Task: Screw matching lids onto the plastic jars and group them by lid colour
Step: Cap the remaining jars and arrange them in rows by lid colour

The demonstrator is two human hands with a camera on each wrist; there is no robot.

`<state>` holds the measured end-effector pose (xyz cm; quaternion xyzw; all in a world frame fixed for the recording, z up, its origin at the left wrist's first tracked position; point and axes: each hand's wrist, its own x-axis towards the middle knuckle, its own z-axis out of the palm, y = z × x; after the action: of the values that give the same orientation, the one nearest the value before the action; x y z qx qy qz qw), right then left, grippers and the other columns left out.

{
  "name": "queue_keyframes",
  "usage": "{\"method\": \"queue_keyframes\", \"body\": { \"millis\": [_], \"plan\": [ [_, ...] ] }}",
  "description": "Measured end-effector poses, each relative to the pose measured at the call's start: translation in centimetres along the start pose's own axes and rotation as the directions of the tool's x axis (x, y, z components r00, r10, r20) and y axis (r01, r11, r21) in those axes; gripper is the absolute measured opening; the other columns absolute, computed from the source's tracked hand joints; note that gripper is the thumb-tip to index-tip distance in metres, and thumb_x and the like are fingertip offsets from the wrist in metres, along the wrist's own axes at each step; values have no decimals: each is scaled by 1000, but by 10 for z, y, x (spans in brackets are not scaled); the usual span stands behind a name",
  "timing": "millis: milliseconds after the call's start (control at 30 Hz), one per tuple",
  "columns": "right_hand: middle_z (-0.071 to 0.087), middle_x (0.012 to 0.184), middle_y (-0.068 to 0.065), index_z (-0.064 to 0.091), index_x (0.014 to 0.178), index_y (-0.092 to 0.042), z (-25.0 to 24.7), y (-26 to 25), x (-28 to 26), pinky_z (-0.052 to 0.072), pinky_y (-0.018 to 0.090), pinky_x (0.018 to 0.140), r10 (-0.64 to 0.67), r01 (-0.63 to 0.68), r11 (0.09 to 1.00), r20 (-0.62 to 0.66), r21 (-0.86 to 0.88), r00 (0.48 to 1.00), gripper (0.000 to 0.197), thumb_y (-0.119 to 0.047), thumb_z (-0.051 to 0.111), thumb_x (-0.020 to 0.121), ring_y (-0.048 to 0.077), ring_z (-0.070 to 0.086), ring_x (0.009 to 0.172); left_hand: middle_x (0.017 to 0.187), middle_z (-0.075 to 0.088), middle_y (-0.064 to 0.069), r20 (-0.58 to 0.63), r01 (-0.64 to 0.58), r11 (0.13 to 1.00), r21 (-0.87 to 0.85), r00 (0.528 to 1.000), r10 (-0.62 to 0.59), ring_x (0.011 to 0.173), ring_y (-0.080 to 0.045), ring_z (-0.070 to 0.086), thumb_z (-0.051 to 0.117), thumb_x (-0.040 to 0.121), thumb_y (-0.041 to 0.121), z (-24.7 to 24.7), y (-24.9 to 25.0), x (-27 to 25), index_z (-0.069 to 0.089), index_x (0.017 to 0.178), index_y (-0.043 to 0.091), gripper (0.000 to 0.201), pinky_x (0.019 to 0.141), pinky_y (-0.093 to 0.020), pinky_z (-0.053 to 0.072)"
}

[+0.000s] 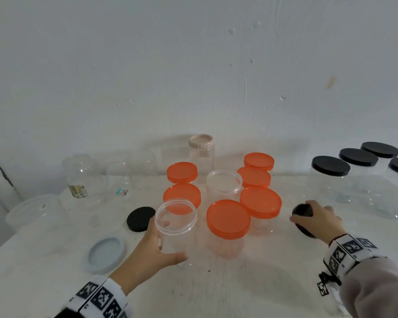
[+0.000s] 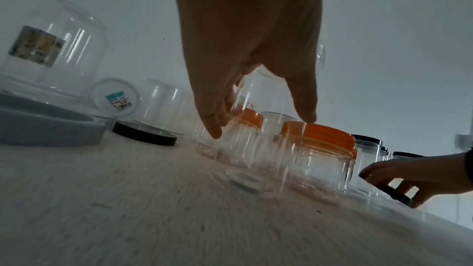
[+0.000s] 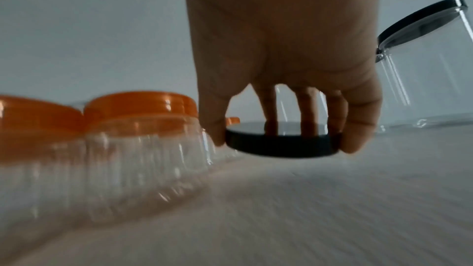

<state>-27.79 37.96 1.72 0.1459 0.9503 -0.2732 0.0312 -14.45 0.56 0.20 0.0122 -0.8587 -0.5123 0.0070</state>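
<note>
My left hand grips an open, lidless clear jar standing on the white table, thumb near me and fingers round its far side. In the left wrist view the left hand wraps the same jar. To the right, my right hand holds a round black lid by its rim, tilted, just above the table. The right wrist view shows the right hand with thumb and fingers curled round that lid.
Several orange-lidded jars cluster mid-table around a clear jar; a beige-lidded jar stands behind. Black-lidded jars stand at the right. A loose black lid, a grey lid and lidless clear jars lie left.
</note>
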Motion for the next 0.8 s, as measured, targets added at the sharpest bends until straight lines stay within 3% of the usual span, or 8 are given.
{"method": "queue_keyframes", "body": {
  "millis": [133, 267, 400, 467, 533, 600, 700, 800],
  "plan": [
    [37, 115, 7, 41, 139, -26, -7, -44, -11, 45, 48, 95, -160, 202, 939, -165, 277, 973, 73, -45, 73, 77, 38, 45, 113, 134, 36, 32, -33, -31, 997, -66, 999, 29, 123, 8, 39, 80, 40, 73, 4, 5, 2, 17, 118, 66, 101, 102, -19, 33],
    [33, 116, -2, 39, 140, -29, -10, -105, -39, 44, 43, 97, -444, 452, 853, -93, 259, 891, 77, -44, 75, 74, 27, 44, 112, 131, 43, 27, -118, -78, 988, -131, 991, 63, 122, 13, 40, 82, 46, 65, 9, 9, 4, 29, 129, 52, 99, 104, -23, 35],
    [32, 121, -7, 33, 143, -30, -9, -160, -75, 40, 35, 96, -688, 671, 724, 106, 158, 718, 85, -46, 75, 70, 20, 38, 119, 135, 43, 23, -160, -97, 985, -145, 984, 74, 128, 6, 39, 82, 50, 61, 13, 8, 4, 30, 137, 42, 103, 107, -26, 34],
    [33, 121, -7, 33, 140, -34, -8, -181, -91, 44, 39, 96, -758, 761, 640, 252, 107, 602, 83, -45, 75, 70, 19, 37, 118, 136, 41, 26, -168, -122, 983, -139, 981, 98, 128, 9, 38, 81, 52, 62, 14, 6, 5, 28, 139, 41, 104, 104, -21, 33],
    [34, 119, -7, 32, 138, -38, -6, -200, -104, 43, 39, 95, -775, 822, 566, 383, 66, 503, 79, -42, 75, 71, 17, 34, 115, 133, 40, 31, -172, -141, 982, -129, 978, 118, 126, 11, 39, 79, 54, 63, 15, 4, 5, 26, 139, 42, 102, 100, -14, 33],
    [34, 119, -8, 31, 141, -38, -4, -215, -113, 41, 34, 93, -746, 855, 518, 501, 23, 438, 80, -39, 75, 74, 15, 35, 113, 127, 40, 39, -173, -160, 980, -114, 975, 139, 122, 15, 40, 79, 58, 59, 16, 4, 7, 24, 136, 48, 96, 93, -8, 36],
    [37, 119, -8, 32, 143, -36, -2, -232, -120, 43, 34, 93, -664, 884, 464, 639, -54, 387, 81, -38, 76, 76, 16, 40, 114, 121, 41, 46, -188, -170, 979, -110, 971, 147, 118, 19, 40, 81, 63, 46, 15, 2, 8, 24, 128, 55, 87, 87, -2, 37],
    [38, 123, -7, 32, 145, -35, 2, -241, -125, 44, 34, 94, -613, 905, 409, 698, -120, 370, 82, -36, 77, 76, 17, 41, 117, 126, 46, 34, -192, -151, 979, -135, 974, 124, 118, 17, 42, 81, 63, 46, 16, -1, 9, 27, 126, 55, 84, 89, -7, 38]
  ]
}}
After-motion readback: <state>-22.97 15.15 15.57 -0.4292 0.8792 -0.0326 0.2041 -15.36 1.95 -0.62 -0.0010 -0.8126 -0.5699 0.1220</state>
